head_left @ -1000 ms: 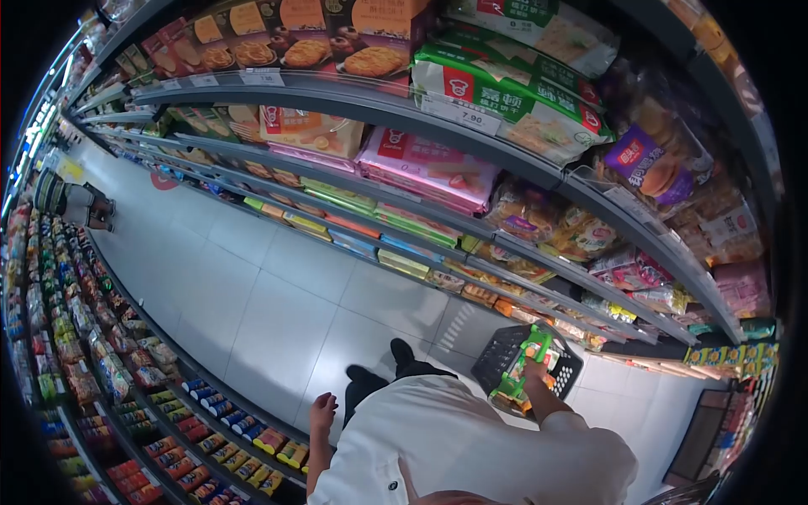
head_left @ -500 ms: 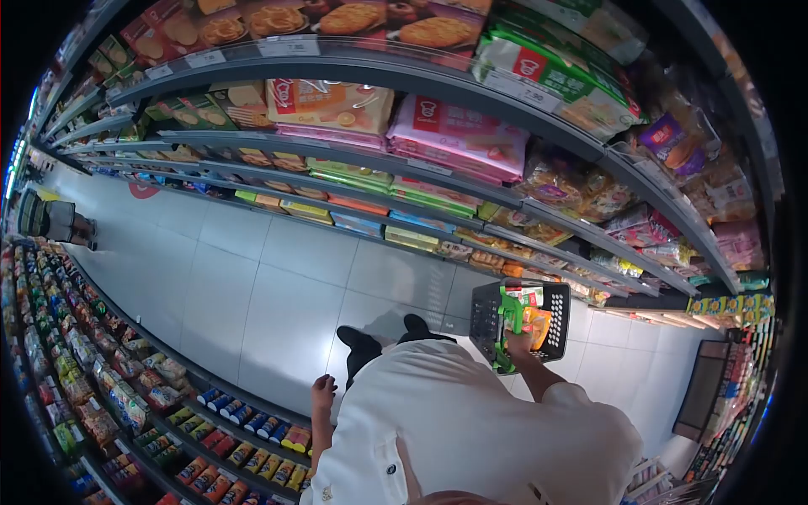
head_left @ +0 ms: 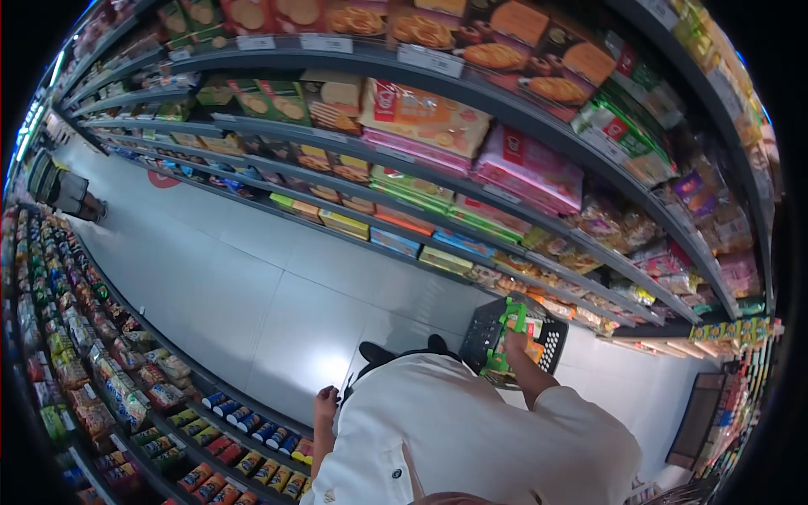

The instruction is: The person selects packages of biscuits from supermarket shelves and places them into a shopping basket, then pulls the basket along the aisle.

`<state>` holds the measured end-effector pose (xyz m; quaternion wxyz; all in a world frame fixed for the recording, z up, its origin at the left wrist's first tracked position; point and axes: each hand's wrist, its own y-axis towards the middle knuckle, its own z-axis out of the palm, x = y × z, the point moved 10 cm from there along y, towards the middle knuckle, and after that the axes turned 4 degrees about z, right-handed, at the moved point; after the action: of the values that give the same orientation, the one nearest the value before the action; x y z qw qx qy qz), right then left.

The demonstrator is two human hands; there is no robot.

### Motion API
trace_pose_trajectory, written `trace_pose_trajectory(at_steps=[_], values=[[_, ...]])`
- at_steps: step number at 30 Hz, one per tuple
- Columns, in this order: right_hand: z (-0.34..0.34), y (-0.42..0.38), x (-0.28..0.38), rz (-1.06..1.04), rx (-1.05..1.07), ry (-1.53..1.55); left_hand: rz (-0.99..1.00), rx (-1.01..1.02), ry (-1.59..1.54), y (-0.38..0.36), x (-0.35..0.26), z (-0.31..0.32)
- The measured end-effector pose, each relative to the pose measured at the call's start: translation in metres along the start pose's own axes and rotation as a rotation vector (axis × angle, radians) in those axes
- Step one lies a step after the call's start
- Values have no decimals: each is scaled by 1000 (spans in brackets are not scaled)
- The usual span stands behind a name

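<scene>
A black shopping basket (head_left: 492, 332) with green handles (head_left: 510, 318) is carried at the person's right side, low over the floor, just in front of the biscuit shelves. Its long axis is seen running from lower left to upper right, toward the shelving, with the open top facing up. The walls are made of perforated black plastic in a grid pattern, and orange and green packets (head_left: 534, 347) are seen inside.

The right hand (head_left: 512, 343) is closed around the green handles, the bare forearm stretched down from a white sleeve (head_left: 581, 421). The left hand (head_left: 326, 406) hangs at the person's left side near the lower shelf, empty, with the fingers loosely curled and nothing touched.

The floor (head_left: 252, 286) is laid with large, pale grey, glossy tiles, and a bright light reflection is shown near the person's black shoes (head_left: 379, 352). A narrow supermarket aisle is formed by long metal shelves on both sides. On the shelving ahead (head_left: 471, 88), flat boxes and soft bags of biscuits are stacked in orange, pink and green, with white price labels along the edges. On the shelf at the left (head_left: 252, 438), rows of small round tins and crinkled snack bags are lined up. Far down the aisle, another person (head_left: 63, 192) is crouched by the shelves.
</scene>
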<state>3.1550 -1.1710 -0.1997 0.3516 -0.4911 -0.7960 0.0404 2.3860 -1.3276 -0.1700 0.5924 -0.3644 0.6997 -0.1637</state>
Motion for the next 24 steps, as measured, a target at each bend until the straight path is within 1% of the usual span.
trace_pose_trajectory(at_steps=[2,3,4,6,8,10,12,13,15,18,20,21,23,24], values=[[-14,-47,36,223,43,23,36,15,-5,9,10,-19],[-13,-65,55,226,81,97,51,16,-19,13,13,-29],[-11,-73,69,216,86,109,64,16,-31,16,12,-40],[-2,-92,84,274,79,134,73,-2,-21,19,8,-66],[20,-80,76,232,80,186,52,-34,38,12,0,-87],[31,-89,91,216,97,287,61,-52,-5,18,12,-109],[40,-100,108,204,80,296,38,-125,-100,21,14,-131],[48,-102,109,206,102,282,44,-122,-114,18,11,-138],[58,-98,109,212,102,293,51,-92,29,10,0,-144],[72,-97,110,226,4,216,72,-101,51,-1,-14,-146],[80,-104,123,223,20,243,193,-76,122,-3,-18,-151],[83,-106,130,222,38,259,200,-82,120,-3,-15,-150],[91,-114,140,237,53,258,234,-123,-38,-3,-10,-156],[96,-118,145,235,56,261,237,-126,-38,1,-1,-159]])
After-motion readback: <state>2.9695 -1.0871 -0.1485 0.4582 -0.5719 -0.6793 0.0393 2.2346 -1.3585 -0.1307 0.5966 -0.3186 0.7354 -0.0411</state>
